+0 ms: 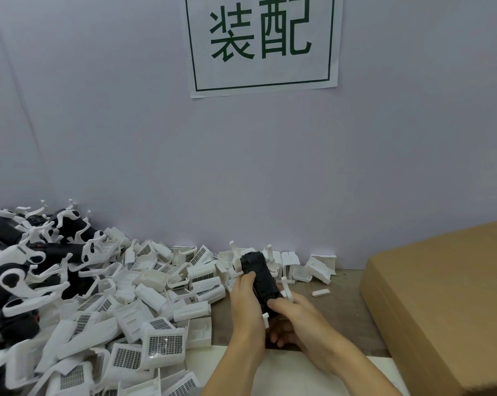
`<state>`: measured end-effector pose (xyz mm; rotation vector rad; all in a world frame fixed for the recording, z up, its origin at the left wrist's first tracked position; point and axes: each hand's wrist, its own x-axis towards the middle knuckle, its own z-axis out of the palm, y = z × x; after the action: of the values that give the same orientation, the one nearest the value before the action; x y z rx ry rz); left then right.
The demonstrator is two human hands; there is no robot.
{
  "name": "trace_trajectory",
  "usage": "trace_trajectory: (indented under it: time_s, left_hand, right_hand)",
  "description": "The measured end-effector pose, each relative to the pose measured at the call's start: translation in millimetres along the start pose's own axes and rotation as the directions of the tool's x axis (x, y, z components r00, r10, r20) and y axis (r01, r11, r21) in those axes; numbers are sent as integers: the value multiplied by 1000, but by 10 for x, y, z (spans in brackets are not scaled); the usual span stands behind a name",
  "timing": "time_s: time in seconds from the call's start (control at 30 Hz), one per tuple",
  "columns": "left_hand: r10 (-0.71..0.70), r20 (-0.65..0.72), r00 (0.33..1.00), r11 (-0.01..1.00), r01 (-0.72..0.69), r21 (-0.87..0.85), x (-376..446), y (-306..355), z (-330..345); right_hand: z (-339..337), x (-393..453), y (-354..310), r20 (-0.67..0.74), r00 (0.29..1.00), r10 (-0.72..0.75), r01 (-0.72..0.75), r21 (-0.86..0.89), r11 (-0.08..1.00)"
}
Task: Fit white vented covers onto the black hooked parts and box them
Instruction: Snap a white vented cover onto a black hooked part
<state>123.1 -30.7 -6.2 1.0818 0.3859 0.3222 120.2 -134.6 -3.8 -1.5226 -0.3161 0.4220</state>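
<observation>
Both hands hold one black hooked part (260, 277) upright above the table, low in the middle of the view. My left hand (246, 305) grips its left side, thumb up along the black body. My right hand (291, 312) wraps round its lower end from the right. A white hook (286, 290) sticks out beside the black body; whether a cover is seated on it is hidden. A big heap of white vented covers (161, 342) spreads across the left. Black parts with white hooks (19, 277) are piled at the far left.
A closed brown cardboard box (441, 304) lies on the right, close to my right arm. A grey wall with a paper sign (261, 44) stands right behind the table. A small loose white piece (320, 292) lies on the brown tabletop (341, 318).
</observation>
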Motion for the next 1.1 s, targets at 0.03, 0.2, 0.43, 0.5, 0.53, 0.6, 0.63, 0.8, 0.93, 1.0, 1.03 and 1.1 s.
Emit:
trace_trajectory:
  time_s: [0.03,0.2,0.43,0.5,0.53,0.6,0.63,0.8,0.93,1.0,1.03,1.1]
  left_hand:
    - [-18,-5,1000,1000,18,-11,9,-7,-5]
    - [-65,-7,998,997,65,-41,-3,1,-3]
    - [-29,-2,1000,999,29,-17,-3,33,3]
    - [4,-12,1000,1000,-4,4,-4,28,13]
    - [7,-8,1000,1000,-7,5,-6,24,12]
    - [-33,16,999,999,34,-27,-17,23,-3]
    - [-64,28,998,997,65,-47,-22,28,-7]
    - [-65,34,997,997,66,-43,5,18,-16]
    - [5,18,1000,1000,-5,3,33,8,2]
    - [11,26,1000,1000,-11,1,24,8,6]
    - [10,28,1000,1000,-10,-3,24,4,5]
    - [13,26,1000,1000,-13,-4,34,-7,2]
  right_hand:
    - [-3,2,-2,12,1000,-2,2,2,1000]
    - [-10,-2,-3,32,999,-4,3,24,1000]
    - [-7,15,22,7,1000,-3,3,-23,1000]
    - [-10,17,33,-3,1000,-8,8,-24,1000]
    - [-13,13,32,7,1000,-15,15,-12,1000]
    - [-15,-2,12,47,999,-25,25,14,1000]
    - [-17,-5,1,64,998,-23,22,17,1000]
    - [-3,7,11,31,999,-13,13,-3,1000]
    - [-20,33,49,-3,1000,-28,28,-59,998]
    - [-26,33,52,4,999,-31,32,-46,998]
    - [-28,29,48,12,999,-30,30,-25,999]
    - [-30,29,42,21,1000,-23,23,14,1000]
